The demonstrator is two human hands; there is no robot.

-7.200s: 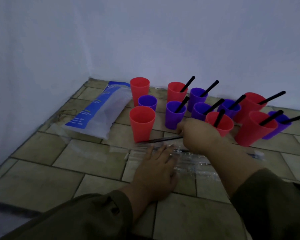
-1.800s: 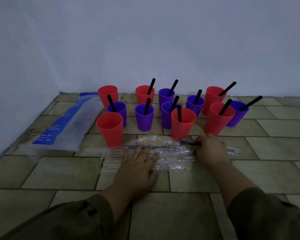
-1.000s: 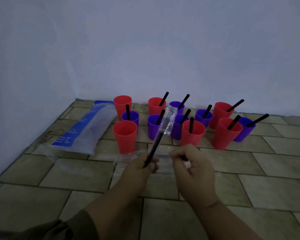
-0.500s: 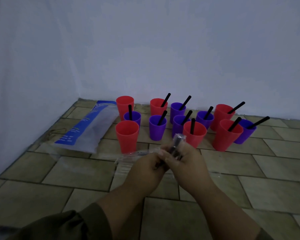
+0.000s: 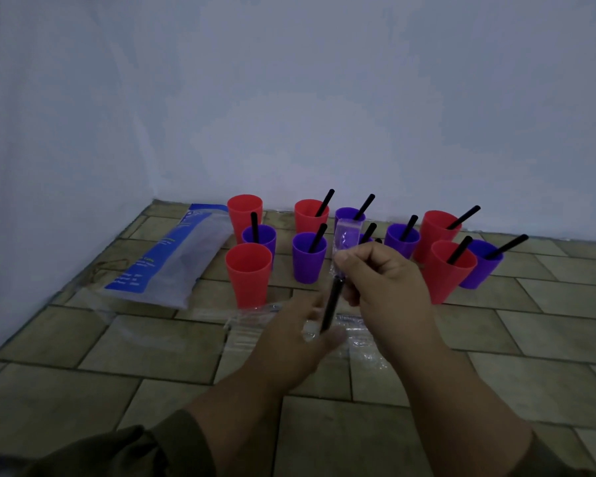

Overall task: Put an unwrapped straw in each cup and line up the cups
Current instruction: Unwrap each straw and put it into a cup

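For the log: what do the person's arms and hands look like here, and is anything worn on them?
The left hand and right hand are bare, with no gloves, rings or watch visible. Both arms wear dark olive-brown long sleeves, the left sleeve and right sleeve, leaving the forearms uncovered.

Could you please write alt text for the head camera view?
The left hand pinches the lower end of a black straw; the right hand grips its clear wrapper at the top. Behind, red and purple cups stand on tiles, most holding straws.
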